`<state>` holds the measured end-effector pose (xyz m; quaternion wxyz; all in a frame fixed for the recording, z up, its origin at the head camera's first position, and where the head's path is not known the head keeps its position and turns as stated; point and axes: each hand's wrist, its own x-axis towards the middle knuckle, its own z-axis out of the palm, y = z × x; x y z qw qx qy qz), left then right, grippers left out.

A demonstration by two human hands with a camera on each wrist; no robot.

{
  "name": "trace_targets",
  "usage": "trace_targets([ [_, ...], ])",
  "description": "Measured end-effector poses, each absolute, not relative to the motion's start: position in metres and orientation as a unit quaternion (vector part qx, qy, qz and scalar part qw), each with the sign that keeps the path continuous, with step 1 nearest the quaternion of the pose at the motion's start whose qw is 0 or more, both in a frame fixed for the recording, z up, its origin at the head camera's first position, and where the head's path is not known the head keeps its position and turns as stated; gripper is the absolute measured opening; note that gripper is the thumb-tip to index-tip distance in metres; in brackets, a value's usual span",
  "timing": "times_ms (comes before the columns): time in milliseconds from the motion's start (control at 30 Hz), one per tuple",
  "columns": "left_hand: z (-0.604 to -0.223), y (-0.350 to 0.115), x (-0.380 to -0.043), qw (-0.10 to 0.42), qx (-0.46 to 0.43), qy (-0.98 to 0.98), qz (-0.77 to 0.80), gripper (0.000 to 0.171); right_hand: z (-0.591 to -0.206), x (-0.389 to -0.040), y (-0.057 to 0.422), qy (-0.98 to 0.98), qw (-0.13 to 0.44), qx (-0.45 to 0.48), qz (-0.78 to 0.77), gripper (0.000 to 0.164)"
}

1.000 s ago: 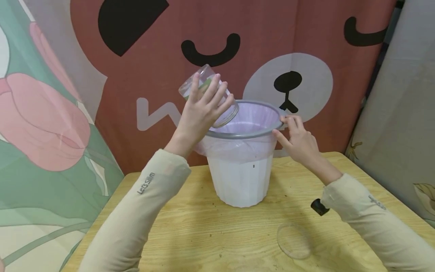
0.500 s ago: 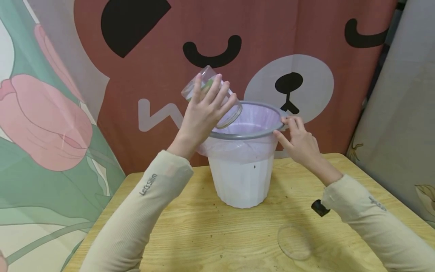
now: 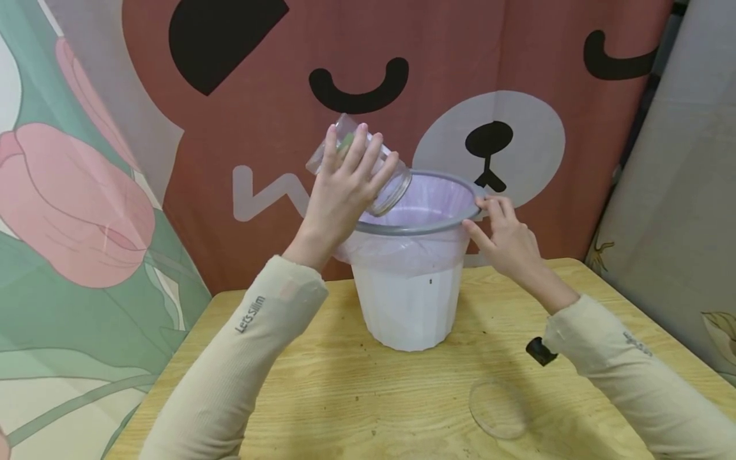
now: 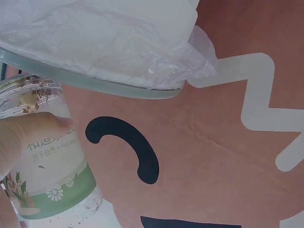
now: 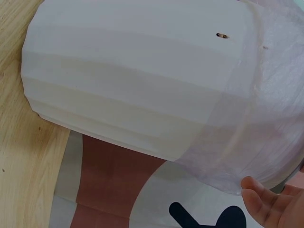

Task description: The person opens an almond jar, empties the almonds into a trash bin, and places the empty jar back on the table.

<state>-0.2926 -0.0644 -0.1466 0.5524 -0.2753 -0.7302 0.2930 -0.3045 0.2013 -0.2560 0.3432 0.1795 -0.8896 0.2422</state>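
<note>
In the head view my left hand (image 3: 347, 176) grips a clear jar (image 3: 397, 190) from behind and tips it mouth-down over the left side of a white trash bin (image 3: 405, 306). The left wrist view shows the jar's printed label (image 4: 54, 190) with a green band; brown bits cling near its mouth. A thin pinkish bag (image 3: 402, 252) lines the bin and folds over its outside, under a grey rim ring (image 3: 411, 230). My right hand (image 3: 508, 239) pinches the rim at the right, thumb in front. In the right wrist view its fingertips (image 5: 251, 184) touch the bag.
A clear round disc (image 3: 498, 409), like a lid, lies on the wooden table (image 3: 322, 396) at the front right. Close to the right sleeve is a small black object (image 3: 542, 351). Dark crumbs dot the tabletop. A printed curtain (image 3: 247, 128) hangs directly behind the bin.
The jar has shifted slightly to the right and tips a little further, its mouth more over the bin. My right hand stays at the rim.
</note>
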Motion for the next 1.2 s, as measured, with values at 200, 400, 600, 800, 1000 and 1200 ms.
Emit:
trace_targets([
  [200, -0.147, -0.065, -0.292, 0.571, -0.27, -0.729, 0.263, 0.049, -0.257, -0.304, 0.201, -0.887, 0.347, 0.181, 0.244, 0.061],
  [400, -0.146, -0.066, -0.288, 0.567, -0.249, -0.75, 0.233, 0.053, -0.256, -0.304, 0.2, -0.888, 0.346, 0.178, 0.245, 0.061],
  [600, -0.14, -0.068, -0.279, 0.524, -0.218, -0.805, 0.176, 0.062, -0.256, -0.304, 0.2, -0.887, 0.35, 0.177, 0.244, 0.06],
  [800, -0.136, -0.074, -0.277, 0.51, -0.208, -0.826, 0.121, 0.076, -0.256, -0.305, 0.199, -0.885, 0.351, 0.179, 0.247, 0.06],
  [1000, -0.138, -0.076, -0.275, 0.51, -0.2, -0.832, 0.088, 0.078, -0.257, -0.305, 0.199, -0.885, 0.352, 0.178, 0.248, 0.06],
  [1200, -0.14, -0.075, -0.272, 0.504, -0.195, -0.839, 0.066, 0.08, -0.257, -0.305, 0.2, -0.882, 0.356, 0.18, 0.25, 0.06],
])
